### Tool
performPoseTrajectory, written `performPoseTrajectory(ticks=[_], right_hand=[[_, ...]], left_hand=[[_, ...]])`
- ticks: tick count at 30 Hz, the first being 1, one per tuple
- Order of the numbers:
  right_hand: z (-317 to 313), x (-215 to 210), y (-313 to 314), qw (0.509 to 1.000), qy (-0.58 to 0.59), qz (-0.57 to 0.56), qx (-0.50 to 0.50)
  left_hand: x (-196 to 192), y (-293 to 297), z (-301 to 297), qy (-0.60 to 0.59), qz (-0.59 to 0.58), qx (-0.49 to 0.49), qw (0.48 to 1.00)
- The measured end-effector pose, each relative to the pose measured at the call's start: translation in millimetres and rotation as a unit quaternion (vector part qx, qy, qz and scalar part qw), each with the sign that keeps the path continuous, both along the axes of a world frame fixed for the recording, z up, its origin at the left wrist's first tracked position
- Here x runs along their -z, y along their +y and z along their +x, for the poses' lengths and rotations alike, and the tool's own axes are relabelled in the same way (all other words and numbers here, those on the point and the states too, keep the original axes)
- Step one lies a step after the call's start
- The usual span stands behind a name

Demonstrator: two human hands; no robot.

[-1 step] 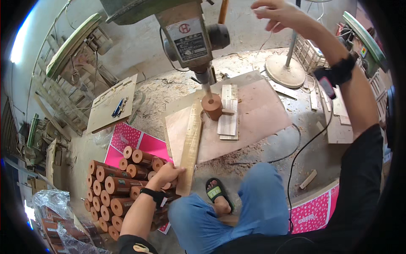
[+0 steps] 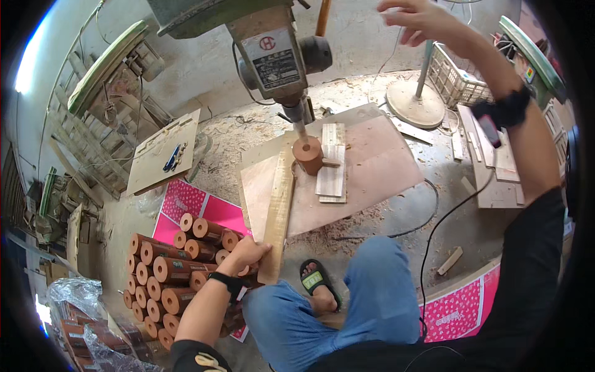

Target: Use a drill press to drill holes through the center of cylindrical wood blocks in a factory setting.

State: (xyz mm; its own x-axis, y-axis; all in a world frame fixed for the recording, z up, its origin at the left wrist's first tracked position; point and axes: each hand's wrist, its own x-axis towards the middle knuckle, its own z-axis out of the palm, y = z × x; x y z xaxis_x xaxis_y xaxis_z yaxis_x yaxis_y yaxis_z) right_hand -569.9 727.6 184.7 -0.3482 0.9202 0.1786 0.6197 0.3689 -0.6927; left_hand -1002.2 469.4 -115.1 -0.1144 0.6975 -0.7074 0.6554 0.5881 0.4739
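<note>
My left hand [image 2: 249,254] grips the near end of a long flat wooden strip [image 2: 276,214], which slants across the work board toward the drill. A brown wooden cylinder [image 2: 308,158] with a centre hole stands upright against the strip's far part. Directly over it is the drill press [image 2: 273,59], its bit [image 2: 300,127] pointing down at the hole; whether the tip is inside I cannot tell. Pale wooden blocks [image 2: 331,170] and a small peg sit on the cylinder's right side. Raised at the upper right, my right hand [image 2: 427,23] is open, fingers apart, touching nothing visible.
Several drilled brown cylinders [image 2: 176,270] are stacked left of my knees on pink patterned sheets [image 2: 214,214]. Under the bit lies a broad board [image 2: 378,167]. A black cable [image 2: 443,217] runs at the right. A plastic crate [image 2: 455,77] and a round stand base [image 2: 415,104] are behind.
My right hand has shifted slightly to the right. The whole view has moved a little, while the left hand keeps its grip on the wooden strip and the cylinder stays under the bit.
</note>
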Motion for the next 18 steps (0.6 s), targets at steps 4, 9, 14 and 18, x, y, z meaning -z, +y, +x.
performPoseTrajectory(ticks=[4,9,14,18], right_hand=[[88,-56,-87,0.990,-0.092,0.050,0.092],[204,-94,-160,0.967,-0.152,0.095,0.183],[165,-118,-195,0.969,-0.124,0.065,0.202],[77,-70,-115,0.994,-0.059,0.036,0.087]], left_hand=[[4,-4,8,0.069,0.019,-0.061,0.996],[26,-14,53,0.032,0.105,-0.177,0.978],[61,-14,144,-0.012,0.176,-0.162,0.971],[90,-23,142,-0.010,0.254,-0.250,0.934]])
